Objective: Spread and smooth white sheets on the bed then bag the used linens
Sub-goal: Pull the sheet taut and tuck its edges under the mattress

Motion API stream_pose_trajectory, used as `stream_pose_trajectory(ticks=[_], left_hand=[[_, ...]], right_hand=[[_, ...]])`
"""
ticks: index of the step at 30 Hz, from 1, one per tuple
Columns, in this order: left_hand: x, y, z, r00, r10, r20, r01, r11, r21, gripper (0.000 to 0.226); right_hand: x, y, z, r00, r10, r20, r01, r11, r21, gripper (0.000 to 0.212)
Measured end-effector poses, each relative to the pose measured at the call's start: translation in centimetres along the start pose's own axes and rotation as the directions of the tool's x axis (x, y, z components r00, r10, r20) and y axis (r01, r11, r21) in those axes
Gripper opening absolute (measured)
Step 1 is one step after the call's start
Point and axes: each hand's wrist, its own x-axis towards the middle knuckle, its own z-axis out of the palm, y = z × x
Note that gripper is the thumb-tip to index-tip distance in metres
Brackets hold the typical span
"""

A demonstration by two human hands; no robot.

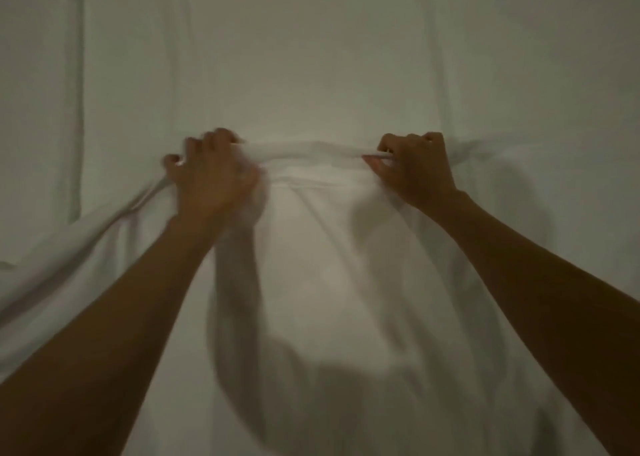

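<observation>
Far left I see a flat lower layer of white bedding (41, 91) with a long lengthwise crease, lying under the sheet I work on. From the lower left a loose fold of the white sheet (318, 282) runs up toward my left hand (211, 175). That hand is motion-blurred, but its fingers are curled over a bunched ridge of the sheet's edge, so the grip there is clenched on cloth. Between the hands the gathered edge (311, 149) runs as a raised roll, pulled fairly taut, lying on the bed. My right hand (415, 168) pinches the same edge, thumb and forefinger closed on a thin strip of hem, remaining fingers curled. Both forearms reach out over the sheet, which covers the bed from the near side up to the hands; beyond them there is more flat white fabric (346, 39), with faint fold lines. I see shadows of the arms on the cloth at centre.

Step in hand, as I judge it: spreading, drawing the sheet's edge across the bed. Smoothing and bagging not begun; no bag or used linens in view.

Next move likely calls for carrying the edge further away from me with even pull on both sides, then letting go and flattening the slack fold at left. Uneven pull would skew it.
</observation>
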Motion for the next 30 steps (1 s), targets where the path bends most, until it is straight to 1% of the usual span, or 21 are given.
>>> stream_pose_trajectory(ticks=[2, 3, 4, 6, 7, 8, 9, 10, 11, 12, 13, 15, 16, 17, 19, 22, 24, 26, 28, 29, 30], left_hand=[[-0.5, 2.9, 0.9, 0.974, 0.225, 0.016, -0.225, 0.974, 0.03, 0.042], [-0.3, 3.7, 1.4, 0.959, 0.282, 0.019, -0.283, 0.957, 0.066, 0.039], [0.4, 3.9, 1.8, 0.954, 0.297, 0.032, -0.299, 0.95, 0.096, 0.035], [1.7, 4.0, 2.8, 0.975, 0.219, 0.032, -0.222, 0.967, 0.126, 0.031], [2.2, 3.9, 3.1, 0.986, 0.166, 0.015, -0.166, 0.978, 0.126, 0.032], [2.5, 3.8, 3.5, 0.991, 0.13, -0.009, -0.128, 0.984, 0.122, 0.033], [2.6, 3.7, 4.1, 0.993, 0.11, -0.033, -0.106, 0.988, 0.117, 0.036], [2.4, 3.6, 4.6, 0.994, 0.091, -0.053, -0.085, 0.991, 0.102, 0.038], [2.3, 3.7, 5.2, 0.994, 0.077, -0.072, -0.071, 0.993, 0.09, 0.04], [2.3, 3.7, 5.7, 0.994, 0.066, -0.083, -0.059, 0.995, 0.084, 0.04], [2.4, 3.7, 6.1, 0.995, 0.055, -0.085, -0.048, 0.995, 0.082, 0.04], [2.6, 3.4, 6.5, 0.997, 0.032, -0.077, -0.025, 0.996, 0.09, 0.039], [2.7, 3.3, 6.6, 0.997, 0.025, -0.076, -0.018, 0.995, 0.097, 0.038], [2.6, 3.4, 6.8, 0.997, 0.021, -0.068, -0.013, 0.994, 0.107, 0.036], [2.7, 3.8, 6.7, 0.999, 0.014, -0.046, -0.009, 0.993, 0.115, 0.034], [2.8, 4.7, 4.2, 0.998, -0.035, -0.053, 0.034, 0.999, -0.014, 0.034], [0.1, 5.6, 2.1, 0.994, 0.035, -0.099, -0.048, 0.99, -0.13, 0.043], [-6.0, 6.6, 1.4, 0.973, 0.194, -0.127, -0.212, 0.965, -0.151, 0.055], [-12.3, 6.3, 3.1, 0.924, 0.381, 0.01, -0.379, 0.921, -0.087, 0.061], [-14.1, 5.5, 4.5, 0.893, 0.439, 0.096, -0.437, 0.899, -0.043, 0.062], [-14.9, 4.6, 5.8, 0.879, 0.452, 0.154, -0.455, 0.89, -0.016, 0.062]], right_hand=[[0.2, 0.6, 0.5, 0.996, -0.067, -0.057, 0.068, 0.998, 0.01, 0.035], [0.9, 0.6, 0.5, 0.993, -0.088, -0.077, 0.089, 0.996, 0.008, 0.035], [1.9, 0.3, 0.6, 0.996, -0.073, -0.046, 0.072, 0.997, -0.024, 0.034], [4.1, -0.5, 1.0, 0.993, 0.069, 0.1, -0.053, 0.987, -0.153, 0.035], [4.8, -0.8, 1.0, 0.983, 0.148, 0.105, -0.126, 0.973, -0.191, 0.034], [5.0, -1.2, 1.1, 0.977, 0.202, 0.067, -0.185, 0.963, -0.196, 0.033], [4.5, -1.9, 1.1, 0.976, 0.216, -0.009, -0.215, 0.966, -0.142, 0.036], [3.3, -2.6, 1.1, 0.976, 0.2, -0.09, -0.204, 0.978, -0.039, 0.039], [1.3, -3.1, 1.0, 0.971, 0.2, -0.128, -0.192, 0.979, 0.074, 0.044], [-1.0, -3.2, 1.0, 0.965, 0.231, -0.125, -0.211, 0.965, 0.155, 0.049], [-3.7, -3.1, 1.1, 0.954, 0.287, -0.083, -0.269, 0.946, 0.182, 0.053], [-8.1, -2.4, 1.8, 0.902, 0.432, 0.026, -0.433, 0.898, 0.076, 0.06], [-9.5, -2.0, 2.4, 0.881, 0.47, 0.056, -0.47, 0.883, -0.009, 0.062], [-10.0, -1.8, 3.0, 0.874, 0.48, 0.073, -0.474, 0.877, -0.079, 0.064], [-8.6, -1.4, 3.8, 0.878, 0.472, 0.08, -0.458, 0.877, -0.143, 0.064], [-5.6, -0.6, 4.2, 0.879, 0.464, 0.112, -0.437, 0.877, -0.2, 0.063], [-5.1, -0.1, 4.7, 0.873, 0.473, 0.12, -0.439, 0.868, -0.233, 0.062], [-4.5, 0.2, 4.4, 0.881, 0.451, 0.142, -0.411, 0.88, -0.239, 0.061], [-3.7, 0.5, 3.3, 0.892, 0.413, 0.183, -0.38, 0.905, -0.192, 0.06], [-3.8, 0.6, 2.4, 0.907, 0.386, 0.169, -0.36, 0.918, -0.164, 0.06], [-4.8, 0.6, 1.5, 0.927, 0.349, 0.137, -0.331, 0.933, -0.141, 0.059]])
